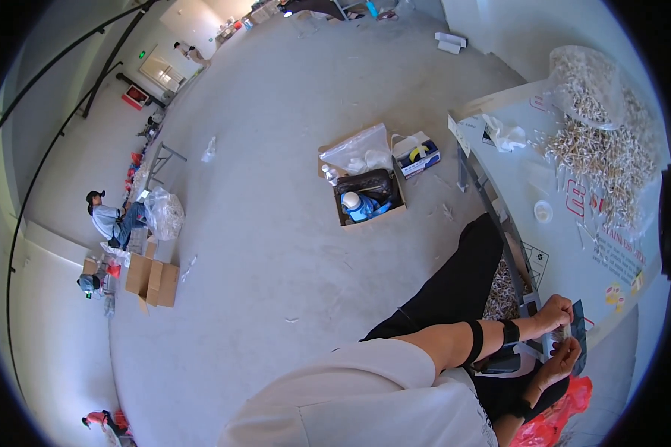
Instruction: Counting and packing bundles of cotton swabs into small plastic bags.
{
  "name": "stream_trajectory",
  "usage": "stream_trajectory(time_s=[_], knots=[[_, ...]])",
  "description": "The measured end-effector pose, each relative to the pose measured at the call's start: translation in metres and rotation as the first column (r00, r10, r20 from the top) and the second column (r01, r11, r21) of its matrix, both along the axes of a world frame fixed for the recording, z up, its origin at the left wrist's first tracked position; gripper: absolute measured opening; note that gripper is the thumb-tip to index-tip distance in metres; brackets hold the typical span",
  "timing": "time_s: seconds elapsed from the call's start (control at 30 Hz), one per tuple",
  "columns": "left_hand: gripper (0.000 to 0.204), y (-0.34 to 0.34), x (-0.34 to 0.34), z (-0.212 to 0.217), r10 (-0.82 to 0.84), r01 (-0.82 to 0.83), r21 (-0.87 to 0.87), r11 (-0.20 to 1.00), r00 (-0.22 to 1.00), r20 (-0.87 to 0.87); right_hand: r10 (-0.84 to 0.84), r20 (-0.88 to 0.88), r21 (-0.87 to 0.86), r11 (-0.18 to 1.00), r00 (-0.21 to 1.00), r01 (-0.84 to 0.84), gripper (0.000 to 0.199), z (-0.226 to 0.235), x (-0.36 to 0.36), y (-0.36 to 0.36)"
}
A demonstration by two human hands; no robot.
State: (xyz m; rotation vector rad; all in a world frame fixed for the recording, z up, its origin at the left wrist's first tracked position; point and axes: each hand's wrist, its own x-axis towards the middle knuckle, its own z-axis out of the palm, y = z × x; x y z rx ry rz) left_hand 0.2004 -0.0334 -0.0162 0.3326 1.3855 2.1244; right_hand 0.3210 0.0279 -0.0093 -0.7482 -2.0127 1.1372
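A wide grey concrete floor (276, 246) fills the room, lit by bright daylight. An open cardboard box (369, 197) stands mid-floor. Right of the box runs a white tabletop (522, 179). Far left of the box, flat cartons (153, 281) lie near a seated person (112, 220). Beyond the box, pale walls (194, 18) rise.

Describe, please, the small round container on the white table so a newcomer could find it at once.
Start at the long white table on the right, with its big heap of small pale sticks. Just left of the heap's lower end sits a small round white container. It stands alone on bare tabletop, the only round item there, unlike the crumpled white cloth farther up.
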Motion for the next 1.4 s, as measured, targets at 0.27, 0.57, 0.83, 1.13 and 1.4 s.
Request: stream_trajectory(time_s=[0.27,0.57,0.83,1.13,1.4], knots=[[0.009,-0.001,-0.01,-0.007,0.038,-0.062,-0.026,0.998,0.838,-0.544,0.0,0.006,0.018,1.0,1.0,0.0,0.014,-0.006,0.001,0.005],[0.006,-0.019,-0.019,0.019,-0.215,-0.155,-0.275,0.949,0.318,-0.923,-0.031,-0.055,-0.013,0.999,0.998,0.03,0.011,-0.018,0.005,0.02],[0.009,-0.026,-0.015,0.03,-0.24,-0.191,-0.256,0.948,0.104,-0.965,0.016,-0.053,-0.008,1.0,0.998,-0.016,0.01,-0.014,0.008,0.024],[0.013,-0.03,-0.015,0.048,-0.329,-0.134,-0.333,0.933,0.048,-0.943,0.073,-0.052,0.027,0.997,0.996,-0.072,0.01,-0.006,0.014,0.023],[0.014,-0.036,-0.006,0.062,-0.307,-0.127,-0.315,0.941,0.08,-0.948,0.096,-0.051,-0.014,0.995,0.994,-0.097,0.007,0.028,0.011,0.005]])
